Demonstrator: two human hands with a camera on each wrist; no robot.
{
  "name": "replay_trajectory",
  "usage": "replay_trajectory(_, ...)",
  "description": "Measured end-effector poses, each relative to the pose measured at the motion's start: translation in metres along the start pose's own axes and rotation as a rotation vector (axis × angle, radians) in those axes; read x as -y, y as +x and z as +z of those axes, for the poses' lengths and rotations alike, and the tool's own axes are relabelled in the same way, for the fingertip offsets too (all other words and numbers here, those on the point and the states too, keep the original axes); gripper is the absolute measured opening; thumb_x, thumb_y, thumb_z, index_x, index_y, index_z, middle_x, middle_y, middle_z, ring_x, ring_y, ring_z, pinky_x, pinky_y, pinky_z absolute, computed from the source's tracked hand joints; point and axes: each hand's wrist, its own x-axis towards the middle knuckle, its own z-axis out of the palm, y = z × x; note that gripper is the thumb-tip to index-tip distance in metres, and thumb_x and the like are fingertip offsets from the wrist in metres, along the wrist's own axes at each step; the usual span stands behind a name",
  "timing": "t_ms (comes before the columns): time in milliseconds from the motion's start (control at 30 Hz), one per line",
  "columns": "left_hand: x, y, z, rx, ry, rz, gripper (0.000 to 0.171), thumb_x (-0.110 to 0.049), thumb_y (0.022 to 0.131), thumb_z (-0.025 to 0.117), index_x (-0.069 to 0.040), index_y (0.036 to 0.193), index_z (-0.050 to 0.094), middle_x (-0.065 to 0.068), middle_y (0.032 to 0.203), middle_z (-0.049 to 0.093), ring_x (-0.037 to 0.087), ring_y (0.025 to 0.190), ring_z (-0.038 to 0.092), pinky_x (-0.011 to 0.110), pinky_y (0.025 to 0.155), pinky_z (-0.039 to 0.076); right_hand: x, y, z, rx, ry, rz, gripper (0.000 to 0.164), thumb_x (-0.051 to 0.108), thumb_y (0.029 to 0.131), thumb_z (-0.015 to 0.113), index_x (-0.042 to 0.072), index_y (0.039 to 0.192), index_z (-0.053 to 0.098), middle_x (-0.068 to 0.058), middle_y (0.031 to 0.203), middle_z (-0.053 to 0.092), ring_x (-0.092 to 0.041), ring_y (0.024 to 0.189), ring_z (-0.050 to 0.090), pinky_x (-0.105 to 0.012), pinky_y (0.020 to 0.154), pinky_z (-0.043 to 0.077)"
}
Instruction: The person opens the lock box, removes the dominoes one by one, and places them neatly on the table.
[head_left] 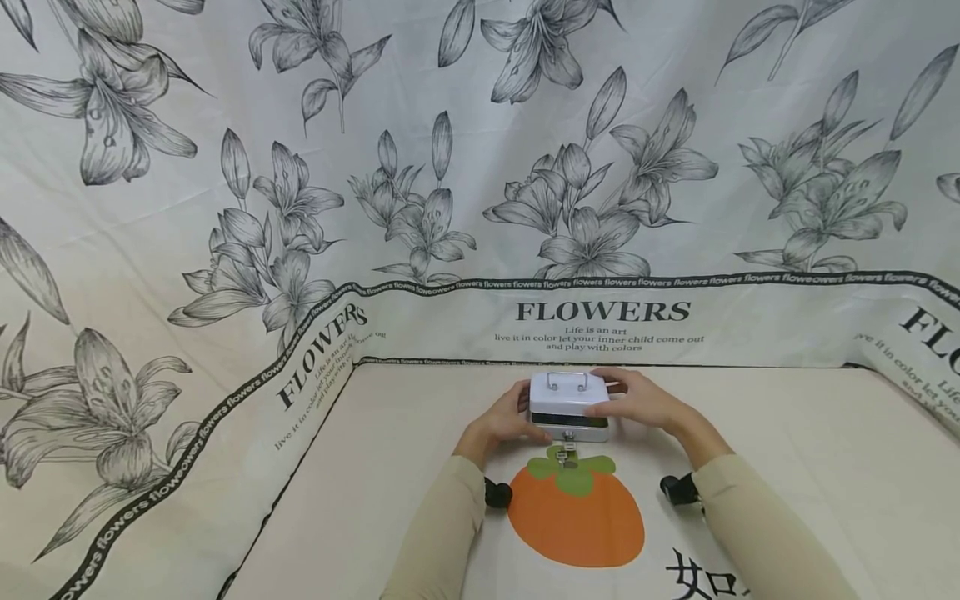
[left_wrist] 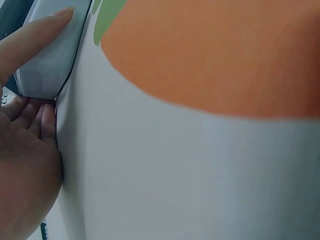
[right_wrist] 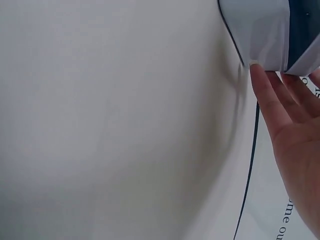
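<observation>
A small white cash box with a wire handle on its lid stands near the far edge of the table. A dark band shows between the raised lid and the lower body. My left hand grips the box's left side, its thumb along the front of the body and its other fingers at the side. On the right, my right hand holds the box around its corner, thumb at the lid's front edge and fingers toward the back. Small keys hang from the front lock.
A pale cloth covers the table, printed with an orange persimmon just in front of the box and dark characters at the lower right. Behind and to the left hangs a white flower-printed curtain.
</observation>
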Motion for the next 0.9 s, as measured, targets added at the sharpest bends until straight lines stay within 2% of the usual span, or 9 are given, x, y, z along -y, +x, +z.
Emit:
replay_trajectory(233, -0.003, -0.003, -0.001, 0.002, -0.017, 0.011, 0.099, 0.012, 0.067, 0.087, -0.007, 0.152, 0.040, 0.012, 0.155, 0.046, 0.031, 0.146, 0.039, 0.044, 0.126, 0.026, 0.000, 0.003, -0.002, -0.008, -0.008, 0.022, 0.079, 0.041, 0.092, 0.073, 0.000, 0.152, 0.043, -0.024, 0.140, 0.057, -0.036, 0.123, 0.061, -0.051, 0.105, 0.051)
replay_trajectory(433, 0.000, -0.001, -0.002, -0.005, -0.006, 0.023, 0.098, 0.011, 0.065, 0.088, -0.006, 0.149, 0.041, 0.013, 0.153, 0.047, 0.032, 0.145, 0.040, 0.044, 0.125, 0.028, 0.001, 0.006, 0.000, -0.008, 0.057, 0.084, 0.078, 0.046, 0.098, 0.065, 0.001, 0.155, 0.038, -0.026, 0.146, 0.051, -0.039, 0.123, 0.060, -0.044, 0.098, 0.058)
replay_trajectory(567, 0.002, 0.000, -0.001, -0.012, 0.001, 0.036, 0.096, 0.012, 0.064, 0.089, -0.005, 0.147, 0.042, 0.014, 0.149, 0.050, 0.033, 0.142, 0.044, 0.044, 0.124, 0.030, 0.002, 0.008, 0.003, -0.015, 0.082, 0.103, 0.075, 0.048, 0.101, 0.058, 0.000, 0.155, 0.038, -0.029, 0.148, 0.049, -0.041, 0.121, 0.061, -0.046, 0.098, 0.058)
replay_trajectory(900, 0.003, 0.001, 0.002, -0.037, 0.014, 0.025, 0.098, 0.010, 0.063, 0.090, -0.004, 0.148, 0.042, 0.014, 0.151, 0.049, 0.033, 0.142, 0.044, 0.044, 0.123, 0.032, 0.007, 0.015, 0.007, -0.040, 0.122, 0.116, 0.074, 0.055, 0.106, 0.043, 0.000, 0.154, 0.039, -0.027, 0.145, 0.053, -0.045, 0.131, 0.052, -0.054, 0.100, 0.055)
